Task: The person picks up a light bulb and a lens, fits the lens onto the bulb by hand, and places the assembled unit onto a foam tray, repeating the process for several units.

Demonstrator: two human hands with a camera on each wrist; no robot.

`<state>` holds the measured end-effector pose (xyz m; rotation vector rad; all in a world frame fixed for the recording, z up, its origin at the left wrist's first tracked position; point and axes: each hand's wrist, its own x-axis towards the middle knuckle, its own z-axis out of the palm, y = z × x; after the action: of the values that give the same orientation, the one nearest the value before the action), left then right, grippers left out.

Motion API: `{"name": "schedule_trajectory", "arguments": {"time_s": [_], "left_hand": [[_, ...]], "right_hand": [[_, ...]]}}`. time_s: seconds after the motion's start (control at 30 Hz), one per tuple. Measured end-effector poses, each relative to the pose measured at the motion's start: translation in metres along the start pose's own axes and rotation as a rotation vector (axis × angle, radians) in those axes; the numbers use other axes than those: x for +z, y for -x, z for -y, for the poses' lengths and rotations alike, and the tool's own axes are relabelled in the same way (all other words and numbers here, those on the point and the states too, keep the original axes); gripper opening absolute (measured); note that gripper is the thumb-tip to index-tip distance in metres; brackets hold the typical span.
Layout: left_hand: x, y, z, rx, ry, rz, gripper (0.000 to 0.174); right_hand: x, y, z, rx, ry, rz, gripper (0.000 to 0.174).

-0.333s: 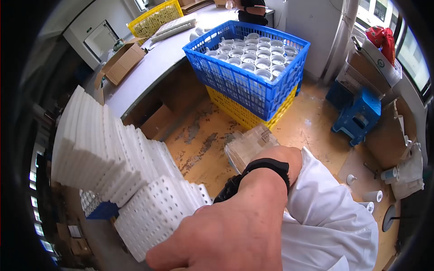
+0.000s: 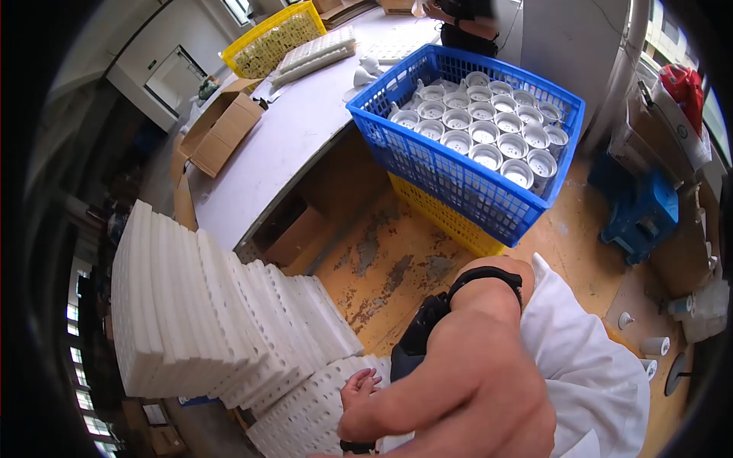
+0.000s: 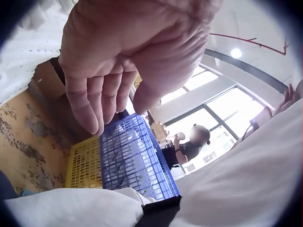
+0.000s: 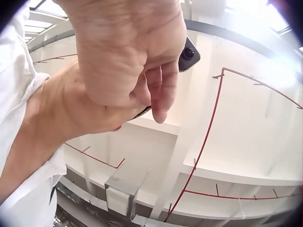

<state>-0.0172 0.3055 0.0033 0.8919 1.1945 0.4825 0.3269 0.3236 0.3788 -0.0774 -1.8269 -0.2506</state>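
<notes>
In the left wrist view my left hand (image 3: 137,42) hangs palm toward the camera, its fingers (image 3: 97,101) relaxed and nothing held. My right hand (image 4: 128,52) has loosely bent fingers and no visible object in its palm; in this view it overlaps a forearm (image 4: 66,109) and a dark band. A small black device (image 4: 190,53) shows behind it. In the head view a bare arm (image 2: 489,359) with a black wristband (image 2: 489,275) crosses the lower middle. Slightly bent fingers (image 2: 360,382) show beside the stacked white perforated foam sheets (image 2: 229,305).
A blue crate (image 2: 458,168) of white round parts stands on a yellow crate (image 2: 439,214). A white table (image 2: 290,145) carries an open cardboard box (image 2: 225,133). Blue stools (image 2: 645,214) stand at the right. Another person (image 2: 472,27) is at the far side.
The head view has shifted, so the crates sit farther right. The arm has moved right in view, and a second hand's fingers now show near the foam sheets. The floor cardboard is now hidden.
</notes>
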Motion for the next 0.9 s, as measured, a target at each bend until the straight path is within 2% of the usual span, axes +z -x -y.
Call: {"name": "schedule_trajectory", "arguments": {"time_s": [0.03,0.07,0.13,0.17,0.27,0.37,0.43,0.53,0.63,0.7,0.77,0.83,0.9], "left_hand": [[-0.010,-0.026,-0.007,-0.026,0.229,0.042,0.033],[-0.009,-0.046,-0.029,-0.010,0.237,0.044,0.033],[0.014,-0.071,-0.092,0.020,-0.072,0.054,0.032],[0.019,-0.095,-0.116,0.040,-0.229,0.061,0.032],[-0.003,-0.184,-0.166,0.076,-0.276,0.062,0.031],[-0.027,-0.263,-0.235,0.166,-0.294,0.062,0.030],[-0.042,-0.316,-0.277,0.195,-0.299,-0.002,0.029],[-0.044,-0.377,-0.338,0.199,-0.267,0.011,0.027],[-0.046,-0.428,-0.380,0.169,-0.310,0.052,0.027],[-0.050,-0.461,-0.400,0.084,-0.368,0.072,0.026],[-0.074,-0.508,-0.381,0.099,-0.377,0.067,0.026],[-0.081,-0.541,-0.386,0.075,-0.300,-0.008,0.027],[-0.079,-0.550,-0.413,0.017,-0.297,-0.067,0.026]], "right_hand": [[-0.012,0.011,-0.023,0.004,-0.003,0.088,0.042],[-0.009,0.016,-0.050,0.002,-0.007,0.179,0.045],[-0.007,0.025,-0.121,0.080,-0.016,0.128,0.018],[0.018,0.055,-0.156,0.175,0.122,-0.076,0.029],[0.025,0.086,-0.254,0.408,0.142,-0.041,0.032],[0.028,0.105,-0.357,0.452,0.161,-0.044,0.032],[0.027,0.126,-0.423,0.569,0.205,-0.011,0.032],[0.012,0.170,-0.517,0.746,0.315,0.089,0.032],[-0.012,0.221,-0.595,0.980,0.324,0.044,0.024],[-0.036,0.250,-0.647,1.195,0.317,0.040,0.024],[-0.057,0.285,-0.708,1.345,0.334,-0.016,0.026],[-0.081,0.319,-0.776,1.529,0.139,-0.220,0.031],[-0.104,0.350,-0.846,1.583,0.168,-0.319,0.038]]}}
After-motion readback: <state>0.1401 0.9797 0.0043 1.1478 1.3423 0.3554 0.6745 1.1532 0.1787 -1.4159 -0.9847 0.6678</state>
